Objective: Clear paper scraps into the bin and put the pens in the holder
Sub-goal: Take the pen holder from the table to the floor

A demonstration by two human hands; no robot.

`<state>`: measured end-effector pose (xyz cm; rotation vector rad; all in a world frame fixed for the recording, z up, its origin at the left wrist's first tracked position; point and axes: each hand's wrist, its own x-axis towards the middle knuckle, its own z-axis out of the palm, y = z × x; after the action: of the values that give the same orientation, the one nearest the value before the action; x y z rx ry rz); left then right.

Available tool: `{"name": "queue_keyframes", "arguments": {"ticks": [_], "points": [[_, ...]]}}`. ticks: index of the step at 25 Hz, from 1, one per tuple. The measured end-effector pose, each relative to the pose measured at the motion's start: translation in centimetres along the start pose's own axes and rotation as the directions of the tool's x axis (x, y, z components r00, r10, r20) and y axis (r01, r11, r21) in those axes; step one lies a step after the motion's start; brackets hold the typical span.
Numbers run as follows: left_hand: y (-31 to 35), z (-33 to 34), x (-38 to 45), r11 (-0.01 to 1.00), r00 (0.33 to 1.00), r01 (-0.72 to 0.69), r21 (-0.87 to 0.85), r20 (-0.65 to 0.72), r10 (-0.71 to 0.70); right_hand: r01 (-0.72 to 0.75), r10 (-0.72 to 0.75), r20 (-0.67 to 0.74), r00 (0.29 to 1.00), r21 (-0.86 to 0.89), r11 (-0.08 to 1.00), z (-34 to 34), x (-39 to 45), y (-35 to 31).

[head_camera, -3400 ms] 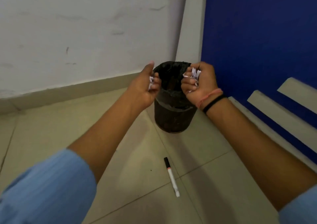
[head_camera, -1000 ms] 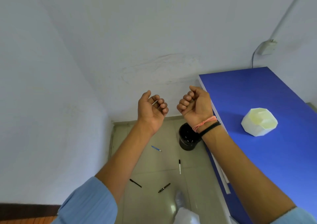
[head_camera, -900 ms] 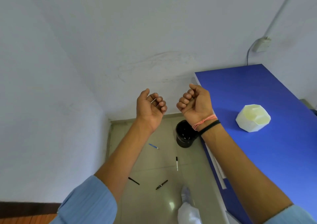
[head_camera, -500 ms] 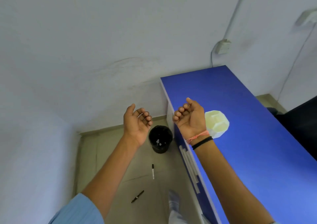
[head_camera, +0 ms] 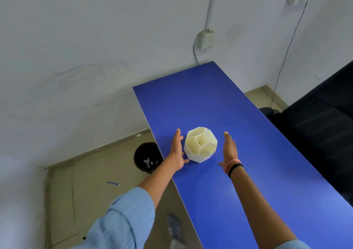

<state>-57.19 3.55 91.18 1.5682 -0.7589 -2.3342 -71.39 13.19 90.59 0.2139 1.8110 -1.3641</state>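
Note:
A pale yellow faceted pen holder (head_camera: pixel 200 146) with honeycomb cells stands on the blue table (head_camera: pixel 238 153). My left hand (head_camera: pixel 176 151) is open just left of the holder, thumb near its base. My right hand (head_camera: pixel 230 149) is open a short gap to its right, palm facing it. Neither hand holds anything. On the floor left of the table stands the black bin (head_camera: pixel 146 157) with white paper scraps inside. A blue pen (head_camera: pixel 114 183) lies on the floor tiles beyond my left forearm.
White walls close the corner behind the table, with a socket box (head_camera: pixel 206 39) and cables. A black seat (head_camera: pixel 321 126) stands right of the table. My foot in a grey sock (head_camera: pixel 174 227) is on the floor by the table's edge.
I have risen from the bin and turned right to the table. Both hands, curled shut before, have opened and dropped to either side of the pen holder. The scraps are in the bin.

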Motion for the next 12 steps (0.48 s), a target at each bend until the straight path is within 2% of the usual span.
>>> {"name": "queue_keyframes", "arguments": {"ticks": [4, 7, 12], "points": [[-1.0, 0.1, 3.6, 0.999, 0.999, 0.032, -0.022, 0.019, -0.031, -0.083, 0.089, 0.188, 0.978, -0.041, 0.996, 0.4, 2.9, 1.3], [-1.5, -1.5, 3.6, 0.998, 1.0, 0.02, -0.067, 0.013, -0.019, -0.06, 0.067, 0.229, 0.971, -0.036, 0.998, 1.6, 2.7, 2.1], [-2.0, -9.0, 0.2, 0.984, 0.997, -0.03, -0.174, -0.072, 0.017, -0.036, 0.078, 0.343, 0.936, -0.128, 0.991, 6.7, -1.3, 4.9]]}}
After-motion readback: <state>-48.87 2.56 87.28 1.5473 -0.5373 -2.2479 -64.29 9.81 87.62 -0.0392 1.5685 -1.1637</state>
